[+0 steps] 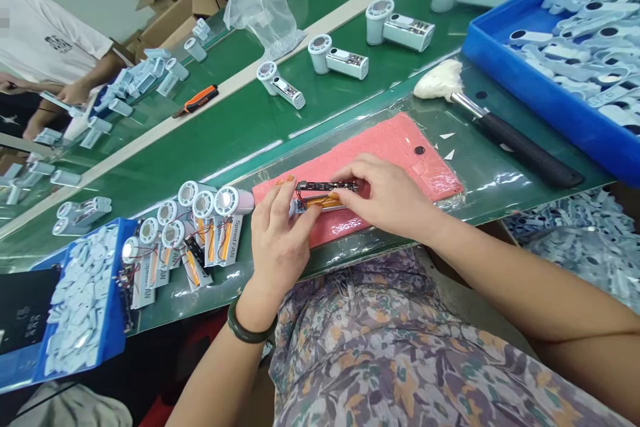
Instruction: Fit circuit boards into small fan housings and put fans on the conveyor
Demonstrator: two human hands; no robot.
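My left hand (277,240) and my right hand (385,197) meet over a pink foam mat (405,150). Between their fingers is a small dark circuit board (325,185) lying along an orange-wrapped battery (320,201) on a white fan handle. Red and dark wires run at the near end. Fingers hide part of the assembly. To the left of my left hand stands a row of wired white handheld fans (200,230) with open backs, labelled "Speed FAN". A jade bangle (247,327) circles my left wrist.
A blue tray of white parts (550,83) sits at the right, and a smaller blue tray (80,300) at the left. A black-handled brush (515,147) lies by the mat. Assembled fans (345,60) line a green bench. A co-worker (50,40) works beyond an orange-handled screwdriver (197,100).
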